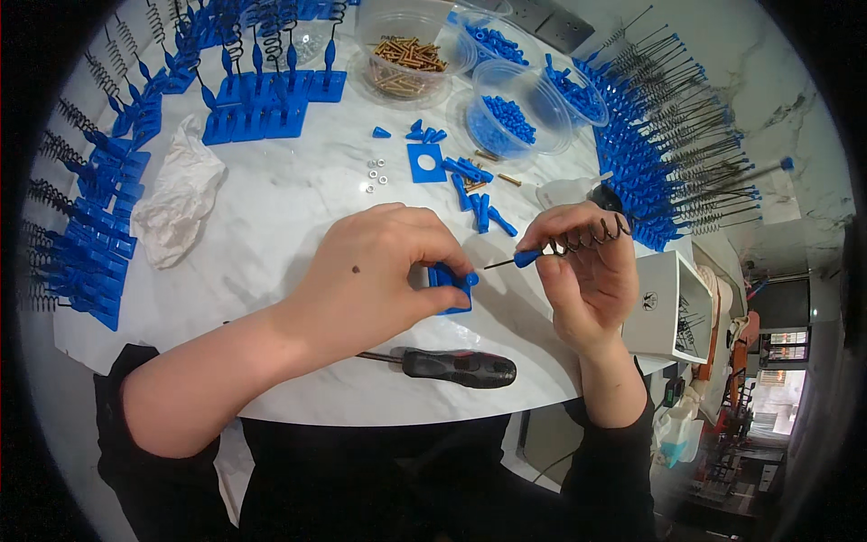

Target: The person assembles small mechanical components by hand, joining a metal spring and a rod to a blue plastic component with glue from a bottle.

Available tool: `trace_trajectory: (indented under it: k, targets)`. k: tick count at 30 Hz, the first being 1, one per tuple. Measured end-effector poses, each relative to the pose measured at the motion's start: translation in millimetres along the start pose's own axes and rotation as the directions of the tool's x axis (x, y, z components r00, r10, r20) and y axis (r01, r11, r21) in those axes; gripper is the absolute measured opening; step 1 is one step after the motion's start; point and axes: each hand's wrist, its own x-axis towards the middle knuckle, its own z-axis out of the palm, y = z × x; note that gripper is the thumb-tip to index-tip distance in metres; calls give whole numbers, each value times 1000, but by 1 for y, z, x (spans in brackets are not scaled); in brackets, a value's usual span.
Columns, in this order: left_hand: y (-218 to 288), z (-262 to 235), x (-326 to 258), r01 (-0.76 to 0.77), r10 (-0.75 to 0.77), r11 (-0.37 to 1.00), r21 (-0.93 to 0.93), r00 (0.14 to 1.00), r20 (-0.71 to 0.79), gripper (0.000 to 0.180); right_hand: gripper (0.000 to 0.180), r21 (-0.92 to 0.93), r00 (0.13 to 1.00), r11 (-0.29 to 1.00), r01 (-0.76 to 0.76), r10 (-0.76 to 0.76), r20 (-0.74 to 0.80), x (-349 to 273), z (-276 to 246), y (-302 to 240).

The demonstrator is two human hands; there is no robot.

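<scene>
Just beyond the screwdriver: blue base, pinched in left hand. Right hand holds blue-sleeved coiled wire, tip near base, apart; reads as unjoined. Left of and beyond screwdriver: many sprung blue stands, look done. Straight beyond: nuts, loose blue pieces, brass screws; stock left, I'd say.

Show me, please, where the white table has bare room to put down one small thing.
The widest bare patch of marble tabletop lies between the crumpled white paper and the hex nuts, beyond the left hand. A smaller one separates the screwdriver from the right forearm. Clear tubs and blue spring stands crowd the far side.
</scene>
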Motion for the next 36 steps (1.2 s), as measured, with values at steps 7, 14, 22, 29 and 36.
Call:
trace_trajectory:
  k: [7, 14, 22, 29, 36]
  targets:
    - [3, 3, 0, 46, -47, 998, -50, 998, -35, 13, 29, -66, 993, 993, 94, -89, 72, -2, 3, -3]
    - [1, 5, 1, -17, 18, 1000, 20, 999, -51, 13, 30, -48, 995, 995, 84, -81, 63, -2, 2, -3]
    - [2, 4, 0, -8, 11, 998, 55, 999, -53, 11, 31, -67, 993, 992, 111, -107, 59, -2, 3, -3]
    - [-2, 4, -1, -34, 38, 998, 57, 997, -72, 11, 37, -141, 982, 976, 164, -149, 115, -2, 3, 2]
    - [0, 4, 0, -13, 16, 999, 44, 998, -62, 11, 39, -162, 979, 970, 181, -163, 121, -2, 5, 1]
